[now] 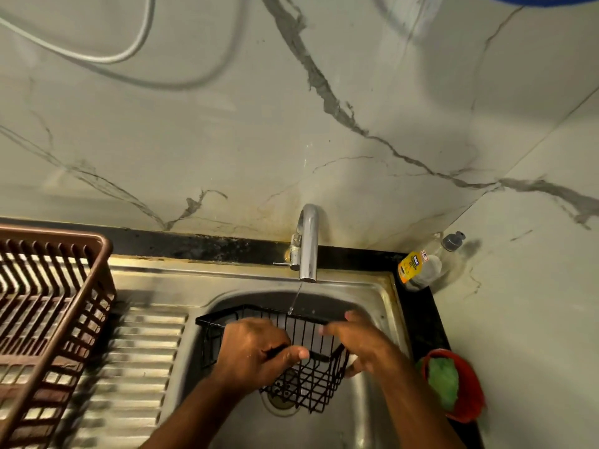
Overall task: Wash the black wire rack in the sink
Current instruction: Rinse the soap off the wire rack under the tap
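The black wire rack (303,335), a basket of thin bars, hangs tilted over the steel sink (369,299) just above the drain. My left hand (259,354) grips its near rim, thumb curled over the top bar. My right hand (363,343) reaches over the rack's right end, fingers spread across the bars and blurred by motion, thumb under the corner. A thin stream of water falls from the chrome tap (308,244) onto the far rim of the rack.
A brown plastic dish drainer (48,306) stands on the ribbed draining board (136,361) at the left. A dish soap bottle (424,264) lies in the back right corner. A red bowl with a green scrubber (453,384) sits right of the sink.
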### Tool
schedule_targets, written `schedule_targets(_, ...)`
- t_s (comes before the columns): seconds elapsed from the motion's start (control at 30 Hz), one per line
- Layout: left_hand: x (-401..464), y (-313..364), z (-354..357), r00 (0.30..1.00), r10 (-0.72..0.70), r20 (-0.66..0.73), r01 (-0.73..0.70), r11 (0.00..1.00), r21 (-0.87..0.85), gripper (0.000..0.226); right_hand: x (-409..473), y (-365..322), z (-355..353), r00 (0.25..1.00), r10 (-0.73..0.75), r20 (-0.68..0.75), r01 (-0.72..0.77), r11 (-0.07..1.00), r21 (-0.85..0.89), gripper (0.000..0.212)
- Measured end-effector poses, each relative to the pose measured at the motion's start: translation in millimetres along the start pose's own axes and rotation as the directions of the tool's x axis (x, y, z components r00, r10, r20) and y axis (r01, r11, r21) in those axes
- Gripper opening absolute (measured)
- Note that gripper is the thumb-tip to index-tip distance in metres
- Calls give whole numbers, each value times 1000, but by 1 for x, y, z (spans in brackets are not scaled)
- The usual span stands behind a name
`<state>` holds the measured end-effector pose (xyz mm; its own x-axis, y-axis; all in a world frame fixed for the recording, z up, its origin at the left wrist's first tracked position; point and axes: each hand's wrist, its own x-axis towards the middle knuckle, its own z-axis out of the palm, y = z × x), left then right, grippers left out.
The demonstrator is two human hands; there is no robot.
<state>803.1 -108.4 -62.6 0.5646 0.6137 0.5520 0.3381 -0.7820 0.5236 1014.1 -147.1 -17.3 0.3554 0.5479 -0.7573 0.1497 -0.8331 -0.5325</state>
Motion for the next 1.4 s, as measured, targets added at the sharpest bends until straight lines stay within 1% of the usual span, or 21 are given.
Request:
schedule_targets(0.1,-17,1,-1,997,55,56,-55,998,0,48,0,22,0,993,-83,-88,85,996,13,31)
schedule_targets(0.17,-26,-1,-8,993,-5,114,13,998,-68,38,-1,36,0,975,-181,-126,182,983,-10,24)
schedule_targets(0.23,-32,-6,-17,977,-178,121,185,981,-56,31,-5,46,-2,956,-255,-147,254,967,-25,22)
schedule_targets(0.3,-38,-18,-23,905,-412,104,412,911,23,37,-10,51,-7,927,-328,-179,325,944,-46,22)
schedule_targets(0.37,-40,-30,-25,761,-629,155,639,769,-12,57,-12,54,-12,895,-401,-198,391,916,-86,20)
schedule_targets(0.43,-38,-38,-24,558,-777,291,825,558,-93,77,-8,56,-17,867,-453,-209,441,891,-106,20)
schedule_targets(0.47,-36,-40,-23,442,-814,378,894,433,-113,78,-5,57,-18,861,-464,-208,455,886,-90,21)
schedule_targets(0.5,-35,-41,-23,324,-826,460,946,296,-135,71,-2,56,-19,861,-465,-208,461,885,-72,23)
schedule_targets(0.53,-35,-41,-22,227,-814,534,973,172,-151,60,1,54,-19,859,-467,-210,466,883,-57,27)
schedule_targets(0.57,-34,-40,-23,178,-792,583,982,101,-162,48,5,52,-20,859,-465,-213,465,884,-50,30)
schedule_targets(0.63,-33,-38,-25,158,-781,604,980,47,-195,32,16,47,-22,876,-439,-200,437,898,-58,35)
schedule_targets(0.7,-28,-35,-27,146,-810,569,975,20,-222,26,25,42,-24,872,-467,-149,443,881,-166,34)
schedule_targets(0.73,-24,-33,-27,133,-832,539,976,17,-215,24,31,39,-24,851,-513,-113,467,837,-285,30)
schedule_targets(0.8,-16,-29,-27,109,-863,493,983,20,-183,21,39,31,-24,811,-584,-35,465,680,-567,21)
schedule_targets(0.87,-9,-27,-26,102,-865,491,986,22,-167,18,41,19,-22,795,-605,36,455,557,-694,16)
schedule_targets(0.93,-3,-27,-23,110,-861,497,985,28,-171,16,43,4,-15,790,-602,115,472,478,-741,15)
schedule_targets(1.0,4,-28,-17,117,-856,504,985,35,-169,14,44,-14,-1,776,-594,212,510,393,-765,26)
schedule_targets(1.03,8,-29,-13,122,-850,513,985,40,-168,14,43,-22,9,775,-582,249,530,382,-758,31)
schedule_targets(1.1,13,-31,-4,125,-836,535,987,47,-157,14,41,-37,30,761,-581,287,568,386,-727,33)
schedule_targets(1.23,15,-34,-4,154,-835,529,987,107,-119,17,49,-43,44,723,-633,277,606,389,-694,34)
schedule_targets(1.4,14,-37,-20,113,-887,448,980,26,-195,13,60,-37,16,765,-573,294,578,409,-706,33)
